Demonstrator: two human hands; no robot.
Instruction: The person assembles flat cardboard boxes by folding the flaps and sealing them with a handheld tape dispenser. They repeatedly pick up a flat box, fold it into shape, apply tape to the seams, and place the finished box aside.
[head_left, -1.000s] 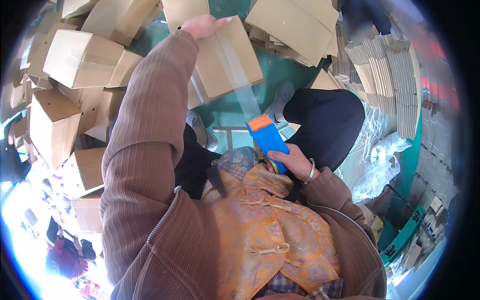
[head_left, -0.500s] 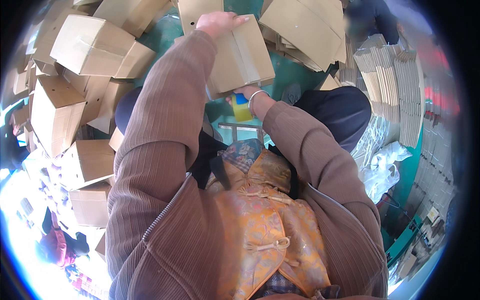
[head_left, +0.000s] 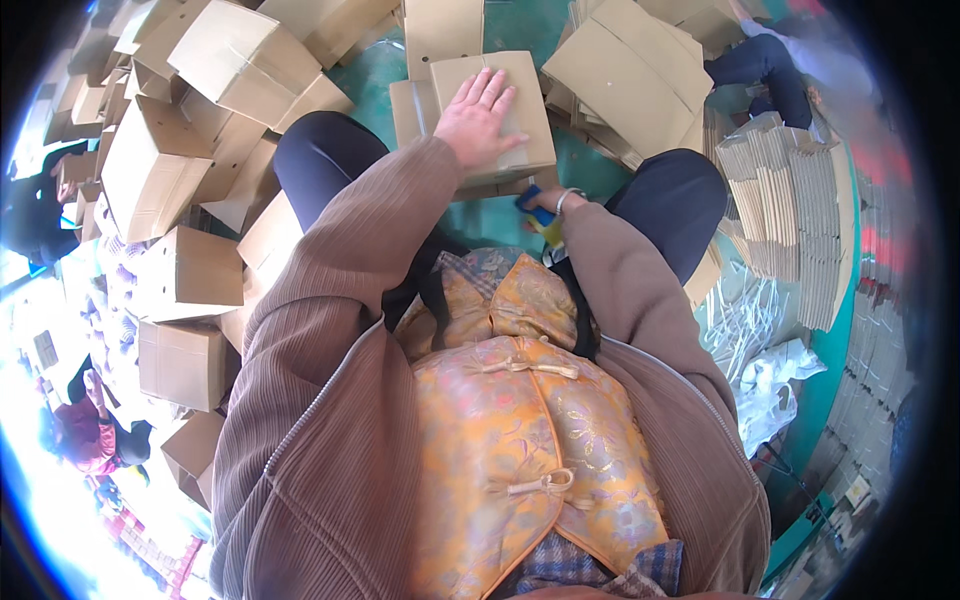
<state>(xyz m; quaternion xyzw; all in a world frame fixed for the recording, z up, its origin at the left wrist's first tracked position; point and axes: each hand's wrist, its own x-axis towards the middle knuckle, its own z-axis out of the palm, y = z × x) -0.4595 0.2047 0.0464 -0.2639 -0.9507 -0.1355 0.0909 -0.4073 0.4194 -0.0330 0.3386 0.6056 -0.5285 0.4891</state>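
A brown cardboard box [head_left: 530, 90] stands in front of me between my knees. My left hand [head_left: 482, 120] lies flat on its upper face, with the fingers spread. My right hand [head_left: 550, 200], with a bracelet at the wrist, is just below the box's near right corner. Its fingers close round a blue and yellow tape dispenser [head_left: 552, 233], partly hidden by the hand. Another upright brown carton [head_left: 443, 30] is directly behind the box.
Several made-up cartons [head_left: 240, 60] crowd the left side. Flat cardboard sheets [head_left: 630, 75] lie at the far right, and folded cardboard [head_left: 775, 195] stands in a stack on the right. White straps and a plastic bag [head_left: 770, 385] lie below it. Other people [head_left: 765, 65] are near the edges.
My left hand has come from the box's far edge to flat on its upper face. My right hand has drawn away rightward and slightly nearer, with the dispenser. The view has shifted.
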